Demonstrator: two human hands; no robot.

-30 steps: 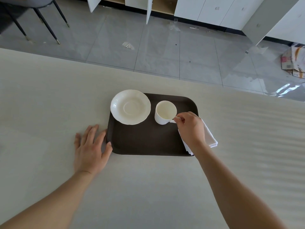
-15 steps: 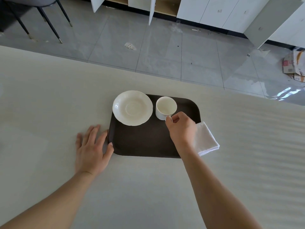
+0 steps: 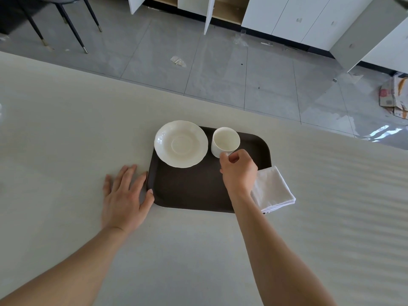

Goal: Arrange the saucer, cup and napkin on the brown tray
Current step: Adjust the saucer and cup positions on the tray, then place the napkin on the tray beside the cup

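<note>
A brown tray (image 3: pixel 189 191) lies on the pale table. A white saucer (image 3: pixel 181 144) rests over the tray's far left corner, its rim overhanging the edge. A white cup (image 3: pixel 225 141) stands upright on the tray just right of the saucer. My right hand (image 3: pixel 239 171) is at the cup's near side, fingers pinched on its handle. A folded white napkin (image 3: pixel 272 189) lies at the tray's right edge, partly under my right wrist. My left hand (image 3: pixel 125 195) lies flat on the table, thumb touching the tray's left edge.
The table's far edge (image 3: pixel 198 97) runs diagonally behind the tray, with grey floor tiles beyond. Chair legs (image 3: pixel 72 29) stand at the far left and white cabinets (image 3: pixel 287 16) along the back. Cardboard (image 3: pixel 394 96) lies on the floor at the right.
My right hand has turned the cup, swinging its handle from the right side toward me, and shifted left, uncovering the napkin. The left hand has stayed put.
</note>
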